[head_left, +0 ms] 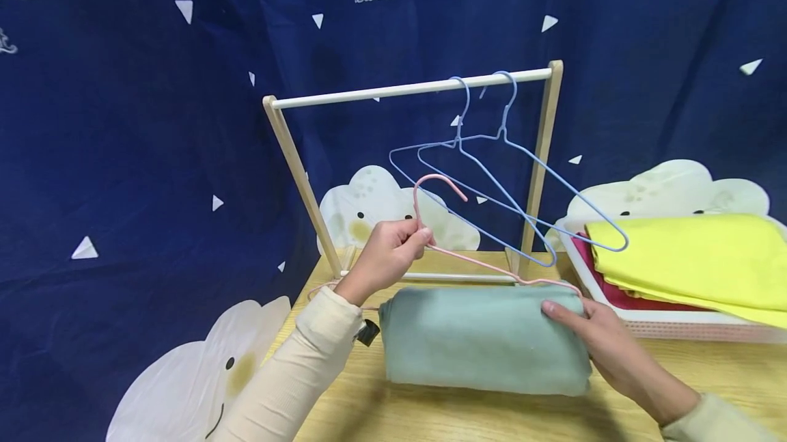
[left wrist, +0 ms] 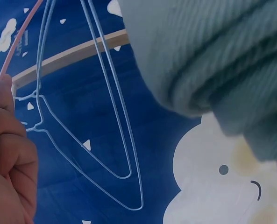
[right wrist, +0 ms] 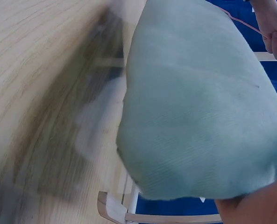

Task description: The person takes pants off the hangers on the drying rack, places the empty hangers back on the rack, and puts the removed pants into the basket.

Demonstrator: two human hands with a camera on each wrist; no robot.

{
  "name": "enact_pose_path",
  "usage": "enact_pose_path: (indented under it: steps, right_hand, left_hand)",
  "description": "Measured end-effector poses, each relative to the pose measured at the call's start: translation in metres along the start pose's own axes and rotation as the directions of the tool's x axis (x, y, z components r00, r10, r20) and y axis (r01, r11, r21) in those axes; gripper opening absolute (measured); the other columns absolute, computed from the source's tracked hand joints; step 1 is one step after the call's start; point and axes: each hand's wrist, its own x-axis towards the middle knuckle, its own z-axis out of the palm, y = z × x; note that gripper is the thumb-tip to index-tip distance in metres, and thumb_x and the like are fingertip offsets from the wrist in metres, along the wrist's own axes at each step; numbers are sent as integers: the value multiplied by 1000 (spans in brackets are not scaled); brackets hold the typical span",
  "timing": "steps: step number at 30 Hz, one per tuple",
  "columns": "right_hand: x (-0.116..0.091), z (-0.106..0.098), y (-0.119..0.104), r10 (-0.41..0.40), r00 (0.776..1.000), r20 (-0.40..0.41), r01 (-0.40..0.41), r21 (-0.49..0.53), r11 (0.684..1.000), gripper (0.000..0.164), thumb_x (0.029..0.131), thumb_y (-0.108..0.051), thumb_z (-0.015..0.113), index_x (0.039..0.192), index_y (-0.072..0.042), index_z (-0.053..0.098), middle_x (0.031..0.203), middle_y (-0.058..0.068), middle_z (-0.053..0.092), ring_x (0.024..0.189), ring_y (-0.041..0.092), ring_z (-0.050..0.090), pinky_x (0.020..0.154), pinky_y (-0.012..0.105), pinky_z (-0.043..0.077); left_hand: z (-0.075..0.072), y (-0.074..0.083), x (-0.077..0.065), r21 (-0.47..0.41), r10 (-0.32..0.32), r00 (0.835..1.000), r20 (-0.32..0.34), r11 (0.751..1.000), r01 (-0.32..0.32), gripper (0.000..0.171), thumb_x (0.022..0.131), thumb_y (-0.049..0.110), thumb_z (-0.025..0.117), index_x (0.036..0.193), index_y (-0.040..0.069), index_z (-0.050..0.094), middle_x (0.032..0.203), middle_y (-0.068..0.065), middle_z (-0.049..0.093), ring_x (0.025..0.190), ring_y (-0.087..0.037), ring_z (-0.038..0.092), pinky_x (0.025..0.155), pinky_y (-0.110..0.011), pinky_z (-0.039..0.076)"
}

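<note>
My left hand [head_left: 393, 247] pinches a pink hanger [head_left: 473, 261] at its neck, just below the hook. A folded pale green cloth [head_left: 479, 339] hangs at the hanger's lower part, above the table. My right hand [head_left: 605, 339] grips the cloth's right end, thumb on the front and the other fingers hidden behind it. The hanger's right corner runs close to that hand, and its left corner sticks out past the cloth. In the left wrist view the cloth's rolled folds [left wrist: 189, 88] show from the side. The right wrist view shows its broad smooth face [right wrist: 194, 102].
Behind my hands stands a rack with a white rail [head_left: 369, 93] and wooden legs. Two blue hangers [head_left: 492, 179] hang toward its right end. A white basket [head_left: 670, 315] on the right holds folded yellow cloth [head_left: 695, 257] and red cloth [head_left: 605, 288]. A dark blue curtain [head_left: 154, 121] hangs behind.
</note>
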Motion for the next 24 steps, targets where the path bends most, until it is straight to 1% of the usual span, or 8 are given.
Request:
enact_pose_path:
  steps: [2, 6, 9, 11, 14, 16, 19, 24]
  right_hand:
    - [0, 1, 1, -2, 999, 40, 2, -2, 1000, 52, 100, -33, 58, 135, 4, 47, 104, -10, 70, 95, 9, 68, 84, 32, 57]
    - [0, 2, 4, -26, 995, 95, 25, 9, 1000, 47, 99, -29, 58, 133, 3, 51, 108, -8, 71, 98, 10, 69, 85, 33, 58]
    - [0, 3, 6, -34, 995, 92, 33, 19, 999, 47, 99, -29, 59, 134, 2, 50, 108, -8, 71, 98, 11, 69, 86, 36, 58]
    - [1, 4, 11, -50, 992, 111, 48, 21, 999, 49, 99, -28, 59, 135, 3, 47, 110, -7, 70, 99, 11, 69, 87, 37, 58]
    - [2, 9, 16, -75, 990, 122, 73, 21, 997, 49, 97, -25, 62, 136, -1, 45, 111, -6, 69, 100, 11, 68, 88, 37, 57]
    - [4, 14, 18, -90, 989, 117, 86, 36, 996, 44, 96, -24, 64, 132, -5, 48, 109, -7, 68, 99, 10, 67, 86, 35, 57]
    - [5, 20, 18, -97, 993, 62, 94, 43, 995, 42, 94, -23, 66, 130, -9, 48, 105, -10, 68, 96, 10, 67, 84, 33, 57]
    - [6, 21, 17, -126, 992, 12, 126, 31, 992, 50, 95, -23, 65, 135, -5, 41, 105, -12, 66, 95, 8, 66, 83, 31, 56]
  left_hand:
    - [0, 0, 0, 1, -2, 1000, -8, 1000, 2, 24, 100, 11, 53, 88, 2, 71, 56, 2, 39, 47, -8, 30, 46, -21, 24]
    - [0, 1, -1, -12, -5, 1000, -11, 1000, 5, 24, 100, 12, 53, 89, 1, 70, 57, 2, 39, 48, -8, 30, 46, -21, 23]
    - [0, 2, 0, -26, -11, 1000, -11, 1000, 11, 24, 100, 11, 52, 89, 0, 70, 57, 2, 40, 48, -8, 31, 46, -21, 23]
    - [1, 2, 0, -23, -12, 1000, -12, 1000, 12, 24, 100, 11, 52, 89, 0, 70, 57, 2, 40, 48, -8, 31, 46, -21, 24]
    - [4, 2, 2, -6, 1, 1000, -17, 1000, -1, 24, 100, 10, 53, 88, 0, 71, 57, 2, 41, 49, -8, 32, 47, -20, 24]
    - [5, 2, 2, 9, 13, 1000, -18, 1000, -13, 23, 99, 10, 54, 87, 0, 71, 57, 2, 41, 48, -7, 32, 47, -20, 25]
    - [7, 3, 3, 24, 23, 1000, -15, 999, -23, 23, 99, 11, 55, 86, 2, 71, 56, 3, 41, 48, -6, 32, 46, -21, 25]
    - [9, 3, 4, 27, 22, 1000, -17, 999, -22, 23, 99, 10, 54, 87, 1, 71, 56, 3, 41, 48, -6, 32, 46, -21, 25]
